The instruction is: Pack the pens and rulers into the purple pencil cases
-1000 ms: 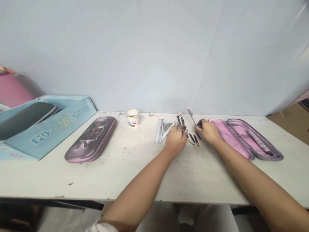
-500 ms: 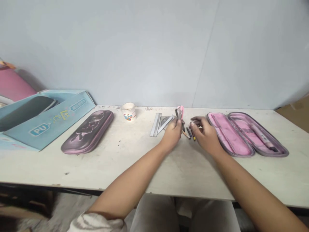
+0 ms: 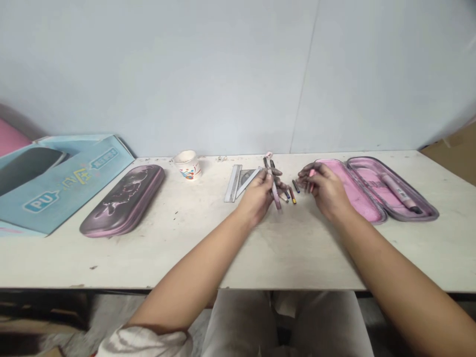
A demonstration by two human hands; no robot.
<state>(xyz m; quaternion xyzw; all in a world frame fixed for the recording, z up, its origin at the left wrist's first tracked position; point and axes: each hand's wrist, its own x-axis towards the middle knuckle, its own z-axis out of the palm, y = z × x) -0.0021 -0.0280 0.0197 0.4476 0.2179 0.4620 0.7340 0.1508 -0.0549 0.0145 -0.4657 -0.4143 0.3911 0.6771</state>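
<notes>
My left hand (image 3: 258, 196) is closed around a slim greyish-pink pen (image 3: 275, 192), held tilted above the table. Dark pen ends (image 3: 272, 163) stick out beyond its fingers; I cannot tell whether they are held too. My right hand (image 3: 329, 188) pinches a small pink stick-like pen (image 3: 311, 179), partly hidden by the fingers. Between the hands lie several short colored pens (image 3: 292, 195). A clear ruler (image 3: 233, 183) and a set square (image 3: 247, 177) lie left of my left hand. An open pink pencil case (image 3: 366, 193) lies beside my right hand, with a thick pink marker (image 3: 401, 192) inside.
A closed dark purple pencil case (image 3: 124, 201) lies on the left of the table (image 3: 178, 258). Behind it stands a paper cup (image 3: 188, 166). A light blue box (image 3: 70, 186) fills the left end. A cardboard box (image 3: 451, 153) stands at the far right, and a wall rises behind.
My right hand has moved slightly right and now holds the pink pen. The greyish-pink pen in my left hand now tilts down toward me. The view has shifted a little.
</notes>
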